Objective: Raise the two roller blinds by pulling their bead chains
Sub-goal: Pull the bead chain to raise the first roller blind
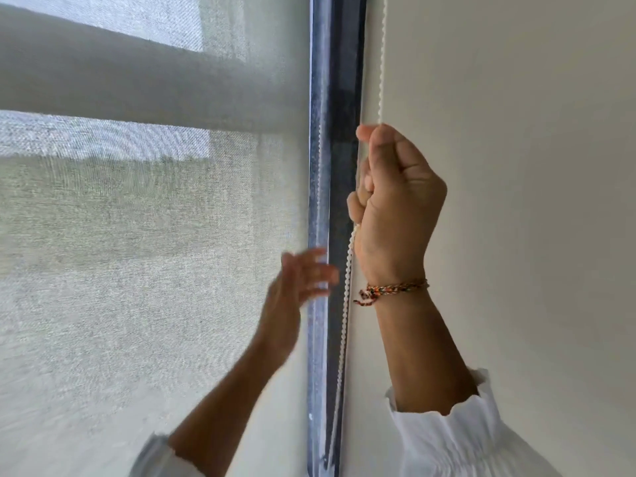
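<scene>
The right hand (395, 201) was closed into a fist around the white bead chain (347, 270), with the thumb tip pressed on top where the chain entered the grip. From above the fist the chain was seen running straight up along the edge of the plain wall (516, 166); below the fist it dropped past the wrist, just beside a braided bracelet (392, 290) tied there, and on down toward the lower frame edge. A white ruffled cuff (447, 425) was worn further down that forearm.

The left hand (299, 280) was held lower and to the left of the fist, open, with the fingers spread and blurred. Its fingertips were placed over the dark window frame (339, 80), close to the chain; whether anything was touched by them could not be told. Nothing was held in it.

The dark frame stood upright directly left of the fist, between the chain and the mesh roller blind (137, 253). The blind was hung down over the glass to the left of both hands, and a pale horizontal band (120, 84) was seen through it above the level of the fist. To the right of the fist only bare wall was seen, and open chain was left above and below the grip.
</scene>
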